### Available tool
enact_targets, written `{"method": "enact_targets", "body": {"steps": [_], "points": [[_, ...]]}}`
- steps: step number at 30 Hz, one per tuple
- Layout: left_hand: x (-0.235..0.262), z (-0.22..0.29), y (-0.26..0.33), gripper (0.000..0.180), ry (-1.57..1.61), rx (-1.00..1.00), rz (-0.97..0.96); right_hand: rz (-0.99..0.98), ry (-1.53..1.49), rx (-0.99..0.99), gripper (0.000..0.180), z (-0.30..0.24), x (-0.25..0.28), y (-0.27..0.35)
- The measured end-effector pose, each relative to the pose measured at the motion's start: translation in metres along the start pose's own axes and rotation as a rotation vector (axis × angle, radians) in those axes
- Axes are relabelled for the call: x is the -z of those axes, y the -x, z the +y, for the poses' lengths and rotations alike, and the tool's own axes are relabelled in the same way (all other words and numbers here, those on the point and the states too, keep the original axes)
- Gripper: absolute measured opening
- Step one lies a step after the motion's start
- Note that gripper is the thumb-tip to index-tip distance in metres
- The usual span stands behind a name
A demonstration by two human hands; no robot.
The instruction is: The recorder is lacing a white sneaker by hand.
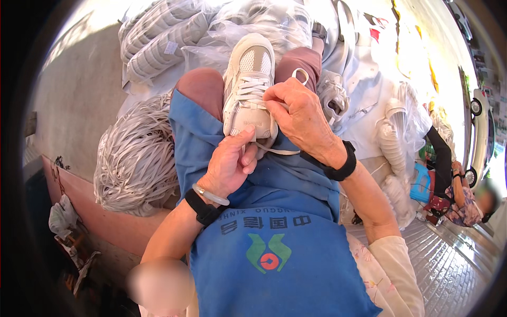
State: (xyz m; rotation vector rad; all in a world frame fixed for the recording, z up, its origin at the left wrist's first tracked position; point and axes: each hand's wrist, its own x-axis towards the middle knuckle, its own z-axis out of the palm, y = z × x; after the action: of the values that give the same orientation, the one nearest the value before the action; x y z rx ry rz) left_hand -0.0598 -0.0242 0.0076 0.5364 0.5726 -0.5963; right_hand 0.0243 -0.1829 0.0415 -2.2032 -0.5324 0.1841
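Note:
A beige and white sneaker point(252, 68) rests between my knees, its toe pointing away from me. Pale laces point(252, 91) cross its upper, and one loose end trails below the tongue point(252, 120). My left hand point(232, 161) is closed at the heel end, thumb on the tongue's edge. With fingertips pinched together, my right hand point(300, 113) grips the lace at the shoe's right side. A loop of lace stands up above that hand. A blue apron point(264, 243) covers my lap.
A big bundle of pale laces point(134, 158) lies to the left. Plastic-wrapped stacks of shoes point(169, 45) lie beyond my knees. Another sneaker point(332, 95) sits right of my knee, near wrapped shoe parts point(393, 127). Far right, another person point(465, 203) sits by a blue plastic stool point(420, 182).

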Motion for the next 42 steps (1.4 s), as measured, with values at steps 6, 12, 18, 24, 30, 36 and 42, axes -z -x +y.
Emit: {"method": "enact_targets", "body": {"steps": [6, 12, 18, 24, 30, 36, 42], "points": [[0.008, 0.0, 0.0, 0.021, 0.006, 0.027, -0.03, -0.049, 0.229, 0.022, 0.014, -0.006, -0.006, 0.008], [0.003, 0.004, 0.005, 0.024, -0.053, 0.039, 0.047, -0.063, 0.39, 0.082, 0.012, -0.009, -0.01, 0.004], [-0.002, 0.039, 0.03, 0.03, -0.369, 0.304, -0.011, -0.071, 0.425, 0.104, 0.007, -0.006, -0.008, 0.005], [-0.011, 0.047, 0.012, 0.013, -1.278, -0.683, 0.18, -0.018, 0.246, 0.07, 0.007, 0.0, -0.011, 0.002], [-0.008, 0.063, -0.01, 0.011, -1.68, -0.902, 0.129, -0.045, 0.324, 0.125, 0.007, 0.001, -0.01, 0.005], [-0.013, 0.069, -0.013, 0.01, -1.889, -0.858, 0.079, -0.063, 0.39, 0.149, 0.008, 0.004, -0.015, 0.004], [-0.004, 0.075, -0.031, 0.011, -1.745, -0.778, -0.007, -0.096, 0.206, 0.065, 0.016, 0.01, -0.016, -0.01]]}}
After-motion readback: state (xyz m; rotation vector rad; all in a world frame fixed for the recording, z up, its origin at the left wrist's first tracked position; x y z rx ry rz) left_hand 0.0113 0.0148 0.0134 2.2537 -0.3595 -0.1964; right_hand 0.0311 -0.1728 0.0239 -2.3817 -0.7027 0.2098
